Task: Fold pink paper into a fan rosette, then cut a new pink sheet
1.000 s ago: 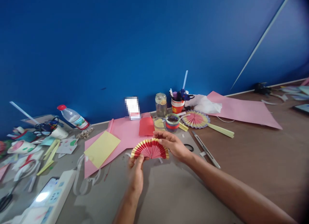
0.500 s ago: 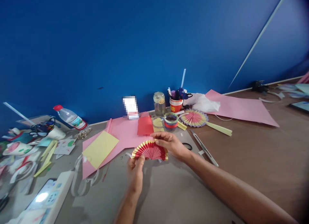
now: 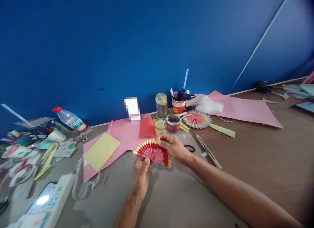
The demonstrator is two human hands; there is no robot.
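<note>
A pleated red paper fan (image 3: 152,151) with a gold and yellow rim is spread in a half circle above the grey mat (image 3: 171,201). My left hand (image 3: 141,175) pinches its lower left corner between thumb and fingers. My right hand (image 3: 173,147) grips the fan's upper right edge, fingers curled over the rim. Pink sheets (image 3: 124,136) with a yellow sheet (image 3: 101,150) and a red sheet (image 3: 147,127) on them lie just behind the fan.
Behind stand a glass jar (image 3: 161,104), a striped cup (image 3: 173,123), a red cup of tools (image 3: 178,105) and a finished pink fan (image 3: 197,119). A metal ruler (image 3: 207,150) lies right. A water bottle (image 3: 70,118), paper scraps and a power strip (image 3: 41,203) crowd the left.
The fan has tilted, its right end dropping lower. My left thumb has shifted up onto the fan's lower corner, and both hands have drawn a little closer together.
</note>
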